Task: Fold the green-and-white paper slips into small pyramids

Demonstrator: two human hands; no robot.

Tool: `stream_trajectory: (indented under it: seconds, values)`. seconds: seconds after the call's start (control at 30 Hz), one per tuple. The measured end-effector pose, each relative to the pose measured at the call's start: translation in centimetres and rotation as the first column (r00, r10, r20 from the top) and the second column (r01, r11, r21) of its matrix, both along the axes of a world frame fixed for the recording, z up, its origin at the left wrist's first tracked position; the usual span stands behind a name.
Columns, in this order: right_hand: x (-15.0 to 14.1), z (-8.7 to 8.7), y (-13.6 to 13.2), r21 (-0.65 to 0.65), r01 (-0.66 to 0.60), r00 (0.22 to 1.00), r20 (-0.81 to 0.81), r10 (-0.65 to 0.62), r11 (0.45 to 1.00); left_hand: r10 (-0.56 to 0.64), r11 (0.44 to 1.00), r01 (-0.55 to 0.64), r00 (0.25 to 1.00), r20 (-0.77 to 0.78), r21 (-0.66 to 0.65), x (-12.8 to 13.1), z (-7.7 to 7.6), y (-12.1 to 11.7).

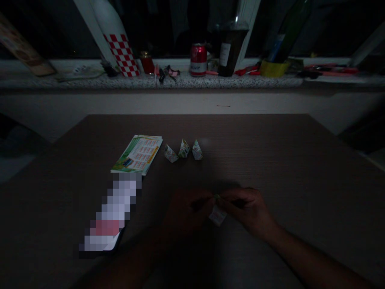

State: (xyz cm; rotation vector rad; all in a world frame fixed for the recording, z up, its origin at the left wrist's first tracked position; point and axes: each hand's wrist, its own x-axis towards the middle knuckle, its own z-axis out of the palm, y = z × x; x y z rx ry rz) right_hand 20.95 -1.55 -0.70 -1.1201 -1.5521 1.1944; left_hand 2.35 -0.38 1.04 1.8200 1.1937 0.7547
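The scene is very dark. My left hand (188, 210) and my right hand (245, 208) meet over the near middle of a dark wooden table (285, 160). Both pinch a small piece of printed paper (217, 214) between their fingertips; its lower part hangs down between them. Farther back on the table stand three small folded paper shapes (183, 150) in a row. To their left lies a stack of printed leaflets (138, 153).
A blurred-out flat object (110, 216) lies left of my hands. Behind the table runs a stone windowsill (150, 81) with a red can (198, 59), a dark bottle (230, 50), a red-and-white checked item (122, 52), a tape roll (273, 68) and small clutter.
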Motion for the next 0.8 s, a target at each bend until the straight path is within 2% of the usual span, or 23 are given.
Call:
stream_trajectory:
  seconds: [0.17,0.3,0.4,0.53,0.67,0.8]
  values:
    - [0.6,0.4,0.3,0.311,0.010,0.985,0.161,-0.063,0.950,-0.046,0.986,0.058,0.996,-0.079,0.158,-0.4,0.3,0.1]
    - [0.6,0.4,0.1,0.407,0.052,0.973,0.184,-0.138,0.912,-0.016,0.987,0.022,0.999,-0.039,0.161,-0.4,0.5,0.1]
    - [0.3,0.4,-0.1,0.391,0.086,0.981,0.125,-0.145,0.916,0.029,0.979,-0.038,0.999,0.044,0.201,-0.3,0.4,-0.1]
    - [0.0,0.7,-0.3,0.316,0.148,0.985,0.042,-0.170,0.937,0.038,0.974,-0.060,0.994,0.104,0.220,-0.2,0.1,-0.3]
    - [-0.2,0.6,-0.3,0.302,0.209,0.976,-0.007,-0.217,0.930,0.107,0.982,-0.133,0.977,0.183,0.132,0.2,0.0,-0.4]
    - [-0.4,0.2,-0.4,0.248,0.262,0.964,-0.026,-0.264,0.933,0.228,0.973,-0.227,0.949,0.217,-0.031,0.9,-0.1,-0.5]
